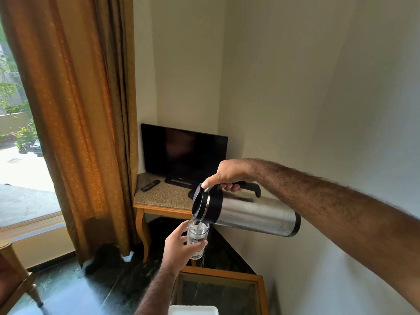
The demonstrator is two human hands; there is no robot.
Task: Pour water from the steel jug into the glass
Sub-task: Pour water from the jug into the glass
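The right hand is wrapped around the black handle of the steel jug, thumb pressed on the lid lever; the jug is held almost level in mid-air, spout over the glass. It is judged heavy and rigid, best gripped at that handle. The glass, clasped round its middle by the left hand, is judged light, slippery and breakable.

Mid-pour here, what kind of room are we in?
Probably a hotel room or bedroom corner: a television with its remote on a granite-topped corner table, and a long curtain beside a window.
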